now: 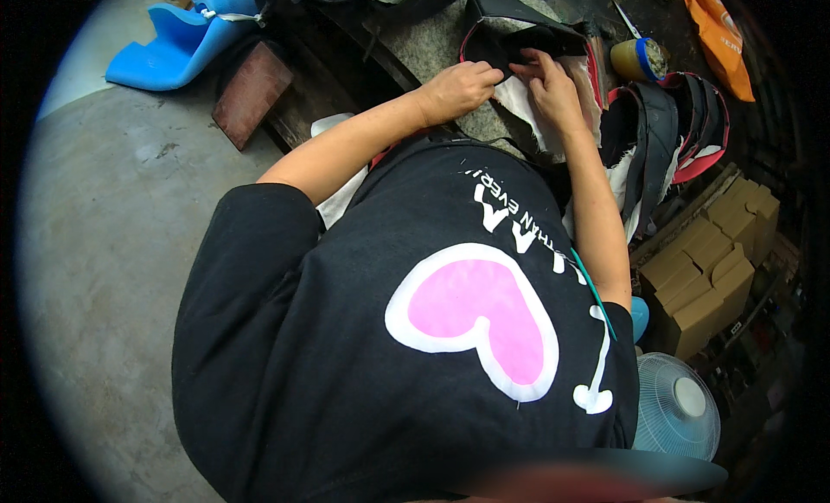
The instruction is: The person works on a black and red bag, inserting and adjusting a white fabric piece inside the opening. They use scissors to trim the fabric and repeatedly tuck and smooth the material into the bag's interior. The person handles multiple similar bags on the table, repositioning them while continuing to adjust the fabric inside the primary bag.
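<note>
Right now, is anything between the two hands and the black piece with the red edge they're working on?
Nothing visible. The left hand and the right hand both rest directly on the black piece and its white lining, fingertips meeting at its edge. The tin and the stacked pieces sit off to the right.

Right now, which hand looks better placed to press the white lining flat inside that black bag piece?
Probably the right hand: it lies spread on the white lining, fingers at the black piece. The left hand only pinches the edge beside it.
</note>
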Demonstrator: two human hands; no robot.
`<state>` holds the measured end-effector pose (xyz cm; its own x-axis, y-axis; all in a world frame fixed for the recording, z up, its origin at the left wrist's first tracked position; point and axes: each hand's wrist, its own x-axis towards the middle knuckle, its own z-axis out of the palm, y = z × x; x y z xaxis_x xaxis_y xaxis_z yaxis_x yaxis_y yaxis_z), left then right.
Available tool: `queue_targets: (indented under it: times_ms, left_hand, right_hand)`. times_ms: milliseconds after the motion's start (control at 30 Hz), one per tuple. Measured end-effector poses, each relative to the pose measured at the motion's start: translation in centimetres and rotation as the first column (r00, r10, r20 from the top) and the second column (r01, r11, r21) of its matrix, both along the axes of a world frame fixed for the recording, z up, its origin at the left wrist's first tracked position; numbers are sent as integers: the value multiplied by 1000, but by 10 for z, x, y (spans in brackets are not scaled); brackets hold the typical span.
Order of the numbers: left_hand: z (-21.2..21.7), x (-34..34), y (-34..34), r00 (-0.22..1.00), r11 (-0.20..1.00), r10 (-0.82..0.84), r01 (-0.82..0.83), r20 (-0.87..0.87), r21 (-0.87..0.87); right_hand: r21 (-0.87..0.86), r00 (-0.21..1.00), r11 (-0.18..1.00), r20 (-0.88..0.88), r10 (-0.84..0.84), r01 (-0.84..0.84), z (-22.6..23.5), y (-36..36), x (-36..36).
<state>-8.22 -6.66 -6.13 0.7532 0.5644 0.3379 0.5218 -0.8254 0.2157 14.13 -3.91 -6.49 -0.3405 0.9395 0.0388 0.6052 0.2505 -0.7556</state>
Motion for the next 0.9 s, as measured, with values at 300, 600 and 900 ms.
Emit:
queue_targets:
  times_ms: [300,600,900]
  left_hand:
    - [12,2,-2,990,985,-59,78,130,-151]
    - [10,15,9,959,924,214,-137,188,-356]
    - [-3,14,15,967,926,213,-155,140,-345]
  right_hand:
    - [131,998,991,51,-39,32,4,-8,-2]
    - [411,891,893,454,-26,-183,7,-12,-11]
    - [141,991,987,117,66,-82,18,-15,8]
